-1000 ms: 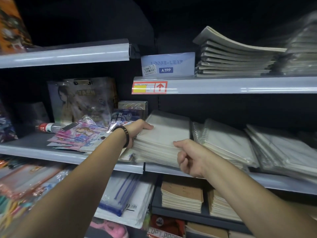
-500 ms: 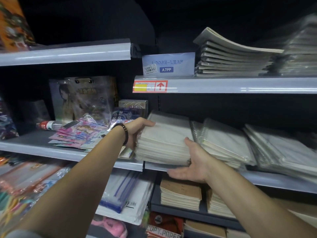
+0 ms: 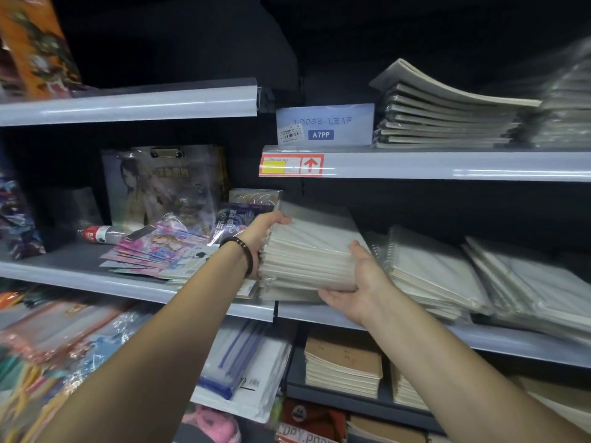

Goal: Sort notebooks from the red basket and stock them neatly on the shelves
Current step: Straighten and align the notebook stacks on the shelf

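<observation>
A thick stack of white plastic-wrapped notebooks [image 3: 307,251] sits at the left end of the middle shelf [image 3: 319,311]. My left hand [image 3: 260,231], with a dark bead bracelet on its wrist, grips the stack's left edge, thumb on top. My right hand [image 3: 358,282] cups the stack's front right corner, thumb against its side and fingers under its bottom edge. The stack is tilted, its front raised a little off the shelf. The red basket is not in view.
Spiral notebooks [image 3: 428,270] and more wrapped pads [image 3: 527,282] lie right of the stack. Colourful sticker packs [image 3: 156,251] and a bottle [image 3: 99,234] lie to its left. Above, a shelf holds a loose-leaf pack [image 3: 324,124] and curled notebooks [image 3: 447,113]. Brown notebooks [image 3: 343,362] fill the shelf below.
My right hand opened from a fist at the stack's front, slid to its right corner and went under it. The stack shifted slightly right and lifted at the front. My left hand kept its hold.
</observation>
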Motion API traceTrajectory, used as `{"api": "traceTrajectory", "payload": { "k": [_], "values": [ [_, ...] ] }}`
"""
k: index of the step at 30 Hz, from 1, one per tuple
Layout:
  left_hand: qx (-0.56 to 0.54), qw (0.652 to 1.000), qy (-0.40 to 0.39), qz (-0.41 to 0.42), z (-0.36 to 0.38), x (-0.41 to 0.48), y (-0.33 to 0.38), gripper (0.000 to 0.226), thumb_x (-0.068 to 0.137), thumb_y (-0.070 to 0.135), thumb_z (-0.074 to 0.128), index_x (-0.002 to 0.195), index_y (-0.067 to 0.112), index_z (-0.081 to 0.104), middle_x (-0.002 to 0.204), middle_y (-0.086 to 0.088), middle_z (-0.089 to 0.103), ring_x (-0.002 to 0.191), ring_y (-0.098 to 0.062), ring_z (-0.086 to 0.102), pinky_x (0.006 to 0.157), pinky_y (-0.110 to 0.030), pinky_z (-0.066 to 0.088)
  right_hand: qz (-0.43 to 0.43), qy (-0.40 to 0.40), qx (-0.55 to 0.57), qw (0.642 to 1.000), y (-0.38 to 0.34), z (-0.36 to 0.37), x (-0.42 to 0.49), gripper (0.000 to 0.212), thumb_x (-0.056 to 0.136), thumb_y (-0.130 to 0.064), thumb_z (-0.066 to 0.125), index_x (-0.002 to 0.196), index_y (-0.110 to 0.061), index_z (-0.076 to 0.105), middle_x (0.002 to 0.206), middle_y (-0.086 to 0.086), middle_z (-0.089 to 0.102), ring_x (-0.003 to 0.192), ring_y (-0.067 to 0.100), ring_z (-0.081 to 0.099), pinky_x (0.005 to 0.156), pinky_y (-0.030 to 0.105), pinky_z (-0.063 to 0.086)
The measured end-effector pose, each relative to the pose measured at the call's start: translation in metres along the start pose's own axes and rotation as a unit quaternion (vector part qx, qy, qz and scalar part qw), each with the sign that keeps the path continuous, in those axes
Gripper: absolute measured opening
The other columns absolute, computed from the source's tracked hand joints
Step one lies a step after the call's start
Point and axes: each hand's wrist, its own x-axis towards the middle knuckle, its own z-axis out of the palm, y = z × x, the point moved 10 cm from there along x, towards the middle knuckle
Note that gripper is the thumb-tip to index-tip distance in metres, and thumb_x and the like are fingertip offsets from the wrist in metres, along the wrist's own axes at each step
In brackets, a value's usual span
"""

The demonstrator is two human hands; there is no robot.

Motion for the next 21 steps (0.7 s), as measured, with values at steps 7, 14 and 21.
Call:
{"api": "traceTrajectory", "payload": {
  "k": [7, 14, 21],
  "values": [
    [0.008, 1.0, 0.025, -0.016, -0.013, 0.008, -0.007, 0.059, 0.062, 0.055, 0.082, 0.101, 0.012, 0.068, 0.09, -0.01, 0.076, 0.086, -0.033, 0.073, 0.093, -0.045, 0.058, -0.002, 0.017, -0.087, 0.996, -0.011, 0.011, 0.016, 0.049, 0.098, -0.054, 0.07, 0.129, -0.02, 0.051, 0.113, 0.016, 0.053, 0.119, 0.046, 0.06, 0.109, 0.063, 0.051],
    [0.006, 0.998, 0.038, -0.047, -0.026, 0.023, -0.014, 0.058, 0.066, 0.05, 0.083, 0.107, 0.015, 0.064, 0.106, -0.005, 0.068, 0.103, -0.028, 0.064, 0.109, -0.052, 0.049, 0.074, -0.013, -0.223, 0.972, -0.011, 0.005, 0.024, 0.063, 0.097, -0.052, 0.068, 0.134, -0.004, 0.05, 0.129, 0.026, 0.057, 0.119, 0.05, 0.061, 0.103, 0.061, 0.054],
    [0.076, 0.996, 0.042, 0.012, -0.043, 0.029, 0.002, 0.099, 0.082, 0.067, 0.073, 0.159, 0.015, 0.039, 0.165, -0.018, 0.035, 0.146, -0.045, 0.042, 0.117, -0.062, 0.039, 0.047, -0.067, -0.365, 0.927, -0.054, 0.013, -0.007, 0.101, 0.1, -0.051, 0.06, 0.168, -0.004, 0.001, 0.174, 0.027, 0.008, 0.159, 0.048, 0.016, 0.129, 0.06, 0.02]
  ]
}}
